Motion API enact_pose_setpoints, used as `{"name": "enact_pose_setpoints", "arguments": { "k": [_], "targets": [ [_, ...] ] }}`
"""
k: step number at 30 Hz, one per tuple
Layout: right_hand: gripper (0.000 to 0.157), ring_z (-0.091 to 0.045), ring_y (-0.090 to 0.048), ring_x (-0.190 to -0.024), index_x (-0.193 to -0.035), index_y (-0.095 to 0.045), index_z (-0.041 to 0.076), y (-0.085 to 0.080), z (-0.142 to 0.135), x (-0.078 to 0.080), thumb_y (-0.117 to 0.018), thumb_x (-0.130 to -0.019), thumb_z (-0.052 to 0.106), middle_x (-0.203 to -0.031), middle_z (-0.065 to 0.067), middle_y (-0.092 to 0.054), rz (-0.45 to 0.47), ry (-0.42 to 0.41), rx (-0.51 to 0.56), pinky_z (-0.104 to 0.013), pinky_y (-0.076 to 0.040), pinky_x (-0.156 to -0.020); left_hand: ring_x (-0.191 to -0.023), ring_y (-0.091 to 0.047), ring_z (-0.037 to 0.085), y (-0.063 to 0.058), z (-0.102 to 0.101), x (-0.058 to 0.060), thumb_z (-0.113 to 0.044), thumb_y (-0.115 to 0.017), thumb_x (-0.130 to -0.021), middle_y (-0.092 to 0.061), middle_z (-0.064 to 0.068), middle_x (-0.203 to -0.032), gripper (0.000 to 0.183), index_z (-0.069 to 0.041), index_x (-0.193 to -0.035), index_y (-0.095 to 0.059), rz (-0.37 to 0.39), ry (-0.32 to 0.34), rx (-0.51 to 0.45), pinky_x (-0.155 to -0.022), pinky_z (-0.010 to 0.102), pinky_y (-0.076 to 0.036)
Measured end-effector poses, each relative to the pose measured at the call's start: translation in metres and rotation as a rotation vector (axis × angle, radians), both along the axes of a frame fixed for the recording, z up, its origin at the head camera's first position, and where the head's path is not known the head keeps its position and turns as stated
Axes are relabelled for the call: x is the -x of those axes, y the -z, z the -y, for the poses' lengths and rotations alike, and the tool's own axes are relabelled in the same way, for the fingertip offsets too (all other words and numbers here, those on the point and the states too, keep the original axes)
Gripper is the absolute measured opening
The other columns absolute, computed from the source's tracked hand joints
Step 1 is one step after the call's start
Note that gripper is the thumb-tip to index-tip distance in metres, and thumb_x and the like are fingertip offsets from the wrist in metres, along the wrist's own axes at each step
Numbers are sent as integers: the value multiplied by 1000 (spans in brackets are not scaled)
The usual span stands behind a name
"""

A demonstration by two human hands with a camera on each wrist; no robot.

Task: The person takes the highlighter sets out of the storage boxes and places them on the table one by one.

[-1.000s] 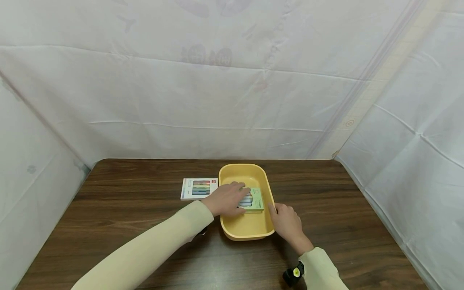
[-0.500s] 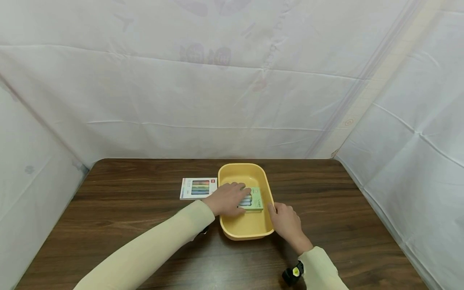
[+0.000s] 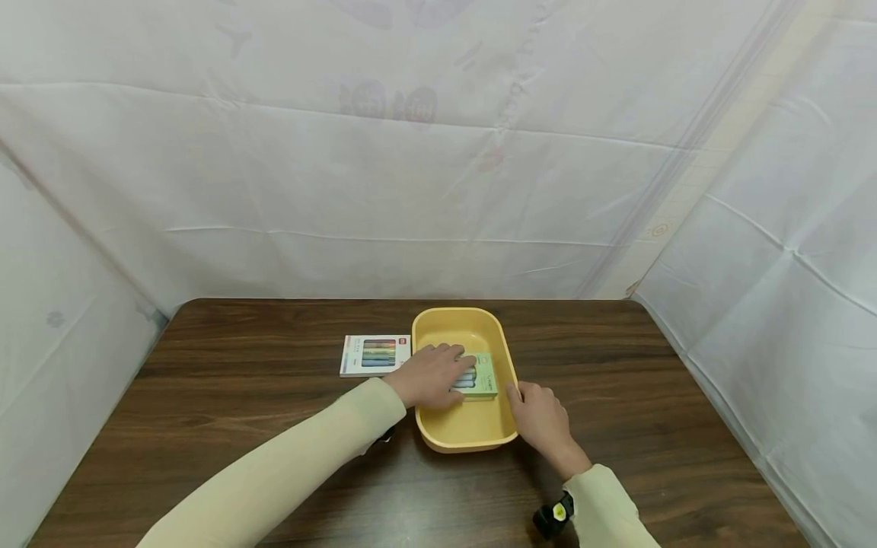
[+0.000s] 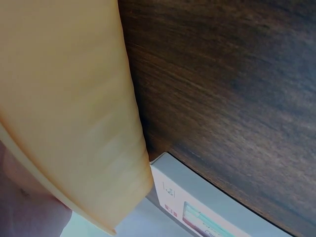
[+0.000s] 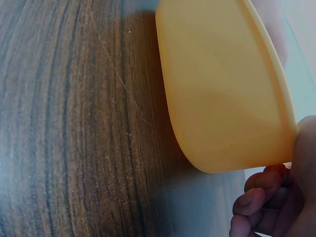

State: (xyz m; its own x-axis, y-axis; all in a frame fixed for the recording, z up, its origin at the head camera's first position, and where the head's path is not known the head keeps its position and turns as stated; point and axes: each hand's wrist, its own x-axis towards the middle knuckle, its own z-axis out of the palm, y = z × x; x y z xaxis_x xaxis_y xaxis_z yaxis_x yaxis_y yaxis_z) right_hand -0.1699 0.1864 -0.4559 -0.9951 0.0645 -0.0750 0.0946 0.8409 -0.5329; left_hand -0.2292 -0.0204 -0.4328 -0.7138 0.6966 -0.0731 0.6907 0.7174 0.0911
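A yellow plastic bin (image 3: 473, 426) stands on the table, its long side pointing away from me. Inside lies a green box (image 3: 485, 373) whose window shows pale, marker-like sticks. My left hand (image 3: 430, 377) reaches over the bin's left rim and holds this box, thumb at its near edge and fingers at its far edge. The hand covers the left part of the box. At the bin's right rim my right hand (image 3: 541, 417) grips, thumb on the rim; in the right wrist view its curled fingers (image 5: 256, 195) are under the rim outside the wall.
A white box (image 3: 375, 355) with a window onto coloured sticks lies flat just left of the bin, close to its wall. Dark wood table (image 3: 240, 403) surrounds everything. White cloth (image 3: 342, 183) hangs behind and at both sides.
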Motion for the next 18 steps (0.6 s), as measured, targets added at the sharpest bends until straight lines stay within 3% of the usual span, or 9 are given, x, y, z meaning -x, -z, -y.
{"name": "enact_pose_setpoints", "arguments": {
  "k": [18],
  "targets": [
    [41, -14, -47, -47, -68, -54, 13, -1, 1, 0, -45, -102, 34, -56, -1, -52, -5, -3, -3, -28, -35, -45, -124, -51, 24, 0, 0, -3, -42, -61, -91, -50, 6, -140, 56, -23, -141, -46, -14, 5, 19, -101, 44, -44]
  ]
}}
